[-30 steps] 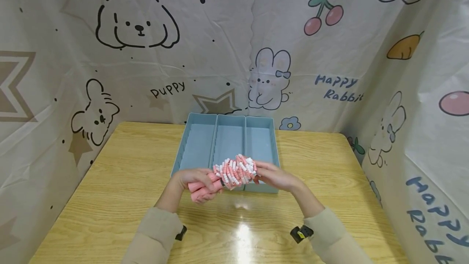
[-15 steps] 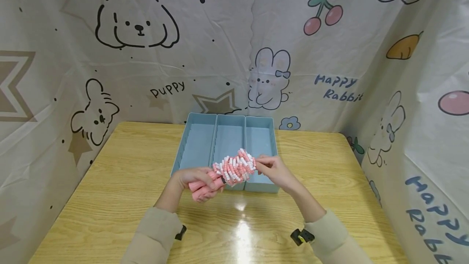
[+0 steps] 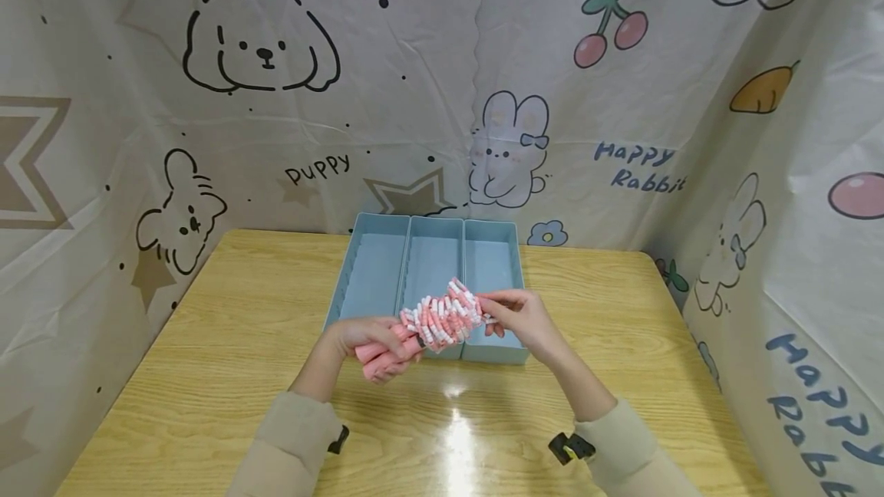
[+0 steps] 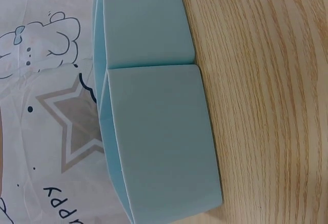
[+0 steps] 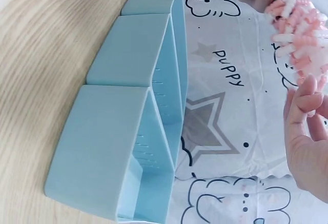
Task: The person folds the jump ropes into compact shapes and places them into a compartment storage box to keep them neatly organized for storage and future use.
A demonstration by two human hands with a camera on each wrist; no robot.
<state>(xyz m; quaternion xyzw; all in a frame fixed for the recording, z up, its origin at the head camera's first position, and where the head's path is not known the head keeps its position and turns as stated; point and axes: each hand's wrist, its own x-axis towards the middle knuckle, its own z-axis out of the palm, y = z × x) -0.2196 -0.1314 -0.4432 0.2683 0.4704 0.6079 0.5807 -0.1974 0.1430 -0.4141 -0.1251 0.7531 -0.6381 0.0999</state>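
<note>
We watch the left hand (image 3: pixel 369 331) grip the pink handles (image 3: pixel 378 363), likely steadying the beaded rope (image 3: pixel 442 320); the right hand (image 3: pixel 522 318) pinches its end.

2 forearms (image 3: pixel 319 376) in beige fabric sleeves (image 3: pixel 290 443) extend forward and converge, wrists (image 3: pixel 336 343) bent inward. The bare left hand (image 3: pixel 371 330) is curled in a grip; the bare right hand (image 3: pixel 521 318) faces it, thumb (image 3: pixel 502 315) and index finger (image 3: pixel 504 296) pinched.
</note>
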